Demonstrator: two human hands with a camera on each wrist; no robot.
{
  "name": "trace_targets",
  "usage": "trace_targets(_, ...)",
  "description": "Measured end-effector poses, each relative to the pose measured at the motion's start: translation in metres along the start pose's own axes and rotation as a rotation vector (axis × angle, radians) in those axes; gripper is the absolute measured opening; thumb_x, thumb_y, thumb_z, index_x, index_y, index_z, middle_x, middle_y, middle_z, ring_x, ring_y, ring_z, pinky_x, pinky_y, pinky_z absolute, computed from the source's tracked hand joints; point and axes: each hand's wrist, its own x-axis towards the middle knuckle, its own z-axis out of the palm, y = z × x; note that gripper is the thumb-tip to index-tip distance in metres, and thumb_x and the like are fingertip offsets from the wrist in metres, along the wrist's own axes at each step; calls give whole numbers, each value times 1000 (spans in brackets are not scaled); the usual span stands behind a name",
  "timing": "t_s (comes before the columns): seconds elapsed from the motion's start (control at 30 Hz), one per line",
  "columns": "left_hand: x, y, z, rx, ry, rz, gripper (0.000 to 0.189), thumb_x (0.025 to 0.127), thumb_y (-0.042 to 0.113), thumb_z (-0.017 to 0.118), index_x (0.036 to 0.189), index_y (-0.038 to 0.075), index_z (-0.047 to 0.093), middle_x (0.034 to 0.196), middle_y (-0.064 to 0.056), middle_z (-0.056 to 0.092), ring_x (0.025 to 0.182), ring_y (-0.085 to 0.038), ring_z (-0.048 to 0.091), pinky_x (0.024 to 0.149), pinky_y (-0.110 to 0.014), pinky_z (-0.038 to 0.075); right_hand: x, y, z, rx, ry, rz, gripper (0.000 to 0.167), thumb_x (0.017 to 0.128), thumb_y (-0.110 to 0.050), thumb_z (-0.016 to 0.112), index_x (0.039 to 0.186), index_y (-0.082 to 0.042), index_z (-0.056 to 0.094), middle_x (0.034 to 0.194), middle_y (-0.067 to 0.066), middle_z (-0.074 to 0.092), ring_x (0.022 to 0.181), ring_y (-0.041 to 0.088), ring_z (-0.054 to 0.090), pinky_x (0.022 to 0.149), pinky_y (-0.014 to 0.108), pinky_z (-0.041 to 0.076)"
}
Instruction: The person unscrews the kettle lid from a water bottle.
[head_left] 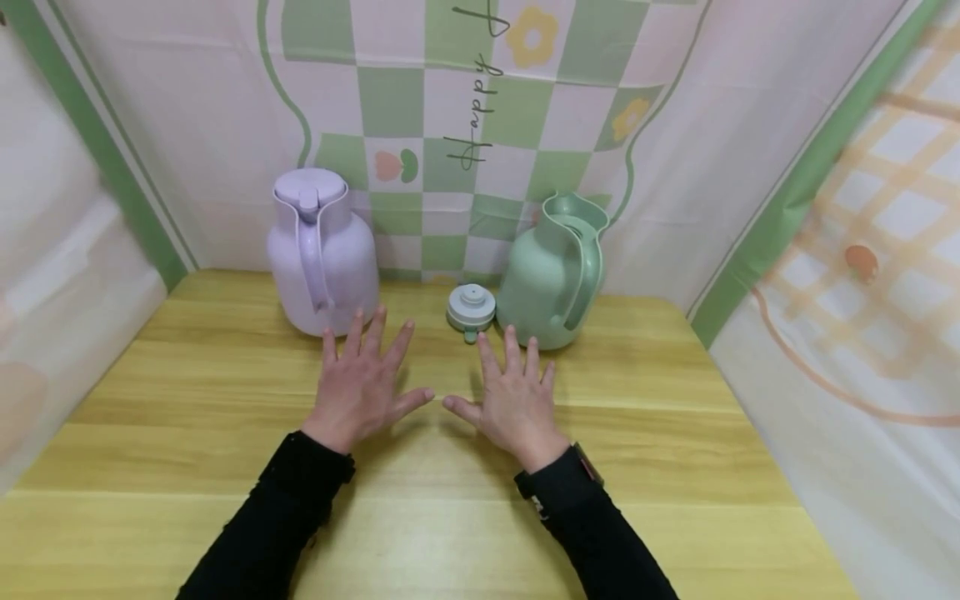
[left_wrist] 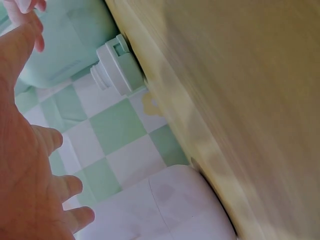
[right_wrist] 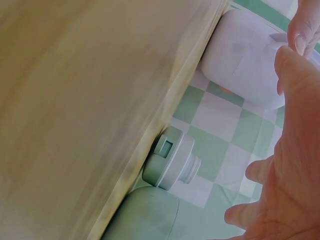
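Observation:
My left hand point(head_left: 357, 390) is held over the table with its fingers spread, the fingertips overlapping the base of a lilac thermos jug point(head_left: 330, 258) in the head view. That jug stands upright at the left with its lid on. My right hand point(head_left: 517, 407) is spread too, palm down, just in front of a green thermos jug point(head_left: 547, 275) whose mouth has no lid. Between the jugs lies a round grey-and-green jug lid point(head_left: 471, 307), its stepped side up and its small green tab toward me. Neither hand holds anything.
The wooden table point(head_left: 450, 533) carries both jugs near its back edge. Behind hangs a checked green-and-white cloth point(head_left: 453, 100) with flowers and lettering. More patterned cloth point(head_left: 847, 292) closes off the right side, and pale cloth point(head_left: 67, 208) the left.

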Motion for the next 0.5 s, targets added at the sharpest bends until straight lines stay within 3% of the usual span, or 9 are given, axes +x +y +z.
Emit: trace_targets(0.5,0,-1,5,-2,-11,-1,102,89,84,52,168,25,22,173,-21,9,158,-48,9,120,-76,7,1,1,2,11,11,-6,110,87,-88,48,169,-22,17,172,25,7,153,59,14,112,81,24)
